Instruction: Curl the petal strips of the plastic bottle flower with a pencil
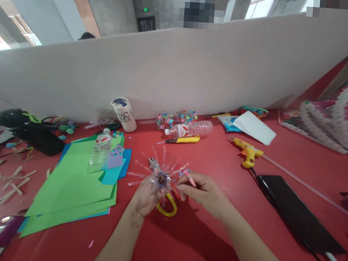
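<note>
The left hand (144,194) grips the fringed bottle piece (162,179) above the scissors (167,214); the right hand (201,190), just right of the bottle piece, pinches a small pink piece (192,180). A slack pinch could drop it, and thin strips might bend if knocked. Around the bottle piece spreads a cluttered red table (213,244); beyond it, a white partition (195,76) and grey walls (111,9).

From the centre of your view, a white cylindrical cup with black markings (127,118) is standing at nine o'clock, pale flat wooden sticks (14,191) are lying at eight, and a glossy black slab (299,215) is resting at four.
</note>
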`<state>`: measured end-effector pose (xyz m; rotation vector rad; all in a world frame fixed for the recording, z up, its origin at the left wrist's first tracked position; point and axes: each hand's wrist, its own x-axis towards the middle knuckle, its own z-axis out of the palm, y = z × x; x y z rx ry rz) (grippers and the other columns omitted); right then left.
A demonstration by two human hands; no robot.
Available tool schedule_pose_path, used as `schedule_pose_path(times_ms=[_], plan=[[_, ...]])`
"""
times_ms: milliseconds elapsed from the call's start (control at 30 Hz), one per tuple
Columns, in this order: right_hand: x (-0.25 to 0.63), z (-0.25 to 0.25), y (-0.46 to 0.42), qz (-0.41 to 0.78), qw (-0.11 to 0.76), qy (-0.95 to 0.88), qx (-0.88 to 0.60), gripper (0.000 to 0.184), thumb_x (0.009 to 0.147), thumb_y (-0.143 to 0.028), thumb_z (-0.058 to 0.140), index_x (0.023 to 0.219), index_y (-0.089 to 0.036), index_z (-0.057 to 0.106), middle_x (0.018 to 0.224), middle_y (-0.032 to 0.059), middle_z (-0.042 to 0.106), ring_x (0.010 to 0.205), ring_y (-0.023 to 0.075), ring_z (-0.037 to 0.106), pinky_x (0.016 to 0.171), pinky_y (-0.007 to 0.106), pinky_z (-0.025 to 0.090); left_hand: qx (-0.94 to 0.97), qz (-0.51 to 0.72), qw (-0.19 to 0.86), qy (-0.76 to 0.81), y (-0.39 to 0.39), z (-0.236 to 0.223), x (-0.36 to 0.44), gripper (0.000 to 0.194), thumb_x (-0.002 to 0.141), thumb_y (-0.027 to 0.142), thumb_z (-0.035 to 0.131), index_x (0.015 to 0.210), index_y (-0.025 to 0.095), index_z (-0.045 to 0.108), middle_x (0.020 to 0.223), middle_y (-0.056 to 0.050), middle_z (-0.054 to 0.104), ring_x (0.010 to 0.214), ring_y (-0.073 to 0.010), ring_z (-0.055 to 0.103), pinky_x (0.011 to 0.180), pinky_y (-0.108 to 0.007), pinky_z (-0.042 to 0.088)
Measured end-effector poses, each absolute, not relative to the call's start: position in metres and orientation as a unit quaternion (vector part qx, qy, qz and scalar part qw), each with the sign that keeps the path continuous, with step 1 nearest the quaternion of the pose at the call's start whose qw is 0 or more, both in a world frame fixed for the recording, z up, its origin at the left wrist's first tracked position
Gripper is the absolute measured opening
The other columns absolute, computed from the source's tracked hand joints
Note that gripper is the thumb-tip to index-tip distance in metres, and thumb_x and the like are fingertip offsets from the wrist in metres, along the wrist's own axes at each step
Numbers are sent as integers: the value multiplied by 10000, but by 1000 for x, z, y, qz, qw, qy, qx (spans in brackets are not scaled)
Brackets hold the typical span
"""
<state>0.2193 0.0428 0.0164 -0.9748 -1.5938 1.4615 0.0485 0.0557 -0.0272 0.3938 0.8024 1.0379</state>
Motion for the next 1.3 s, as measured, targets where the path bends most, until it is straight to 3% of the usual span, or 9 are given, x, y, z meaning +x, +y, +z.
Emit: schedule_pose_path(times_ms=[200, 500, 767, 900, 1033, 1100, 1200, 1300], plan=[[220, 16, 42, 524, 347, -661, -411, 197, 804, -253, 506, 640, -154, 556, 587, -9, 532, 580, 117, 493, 570, 235, 365, 171, 488, 775, 363, 56, -28, 49, 164, 768, 256, 552, 697, 113, 591, 623, -19, 586, 488, -63, 509, 422, -144, 400], [221, 15, 41, 561, 402, -599, -406, 138, 795, -253, 528, 687, -172, 556, 599, -19, 589, 504, 85, 470, 478, 200, 336, 179, 476, 754, 416, 54, -26, 51, 177, 777, 271, 540, 713, 115, 593, 657, -23, 599, 516, -65, 535, 408, -135, 386], [215, 15, 38, 568, 407, -587, -409, 162, 780, -204, 507, 630, -161, 549, 579, 2, 596, 557, 114, 530, 549, 231, 390, 192, 479, 752, 411, 54, -29, 51, 191, 760, 285, 564, 701, 106, 594, 652, -28, 601, 538, -74, 557, 451, -143, 417], [220, 16, 38, 561, 427, -594, -387, 73, 775, -245, 528, 791, -176, 543, 651, -7, 565, 595, 117, 519, 574, 232, 402, 151, 493, 758, 400, 55, -23, 52, 172, 770, 268, 553, 709, 110, 579, 659, -26, 598, 545, -74, 558, 465, -143, 437], [231, 13, 46, 435, 424, -634, -478, 111, 780, -189, 443, 890, -206, 451, 808, 9, 516, 693, 129, 505, 588, 228, 403, 152, 489, 777, 366, 57, -23, 49, 222, 796, 317, 509, 718, 116, 561, 588, -11, 560, 420, -39, 462, 376, -124, 372], [234, 7, 54, 335, 362, -662, -564, 117, 747, -118, 412, 811, -195, 473, 714, -1, 481, 619, 135, 463, 563, 245, 373, 158, 487, 780, 361, 58, -24, 47, 245, 802, 337, 494, 720, 115, 556, 574, -12, 550, 398, -33, 430, 357, -121, 350], [233, -6, 62, 301, 339, -681, -575, 139, 679, -52, 443, 649, -171, 508, 688, 24, 476, 623, 152, 462, 606, 278, 361, 160, 483, 787, 350, 58, -25, 46, 256, 807, 344, 484, 716, 115, 553, 576, -17, 551, 408, -36, 434, 362, -121, 352], [230, -9, 63, 271, 349, -689, -575, 142, 702, -86, 487, 787, -154, 578, 839, 91, 532, 739, 205, 512, 682, 326, 380, 159, 485, 791, 338, 57, -24, 46, 249, 813, 335, 475, 709, 122, 550, 577, -14, 556, 408, -37, 434, 363, -124, 352]])
